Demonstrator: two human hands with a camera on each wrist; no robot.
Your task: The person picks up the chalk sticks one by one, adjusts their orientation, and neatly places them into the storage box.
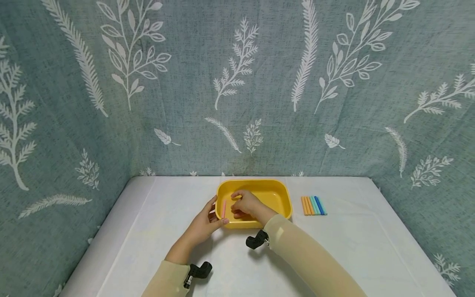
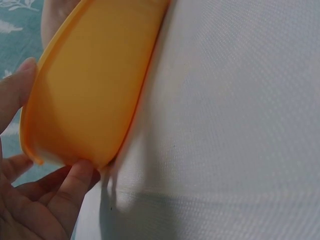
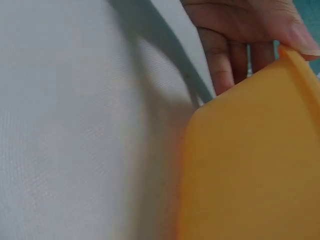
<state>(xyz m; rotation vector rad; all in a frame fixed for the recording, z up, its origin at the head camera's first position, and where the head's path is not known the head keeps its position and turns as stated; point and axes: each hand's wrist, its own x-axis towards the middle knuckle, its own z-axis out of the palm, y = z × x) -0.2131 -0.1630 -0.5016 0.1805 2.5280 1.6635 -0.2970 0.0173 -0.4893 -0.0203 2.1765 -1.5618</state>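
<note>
A yellow rectangular tray (image 1: pixel 265 182) stands on the white-covered table. My left hand (image 1: pixel 205 222) grips its left end, thumb on the near rim and the other fingers around the end wall. Close up in the left wrist view, the left hand's fingers (image 2: pixel 75 182) touch the outside of the tray (image 2: pixel 90 85). Inside the tray lies a pink stick (image 1: pixel 224 209), along the left end. Just right of that stick, my right hand (image 1: pixel 248 204) reaches down into the tray with bent, spread fingers. The tray wall (image 3: pixel 255 150) hides the right hand in its own wrist view.
To the right of the tray, several orange, light teal and blue sticks (image 1: pixel 313 206) lie side by side on the table (image 1: pixel 356 235). Behind and at both sides hangs a grey-green cloth (image 1: pixel 193 136) with white leaf prints.
</note>
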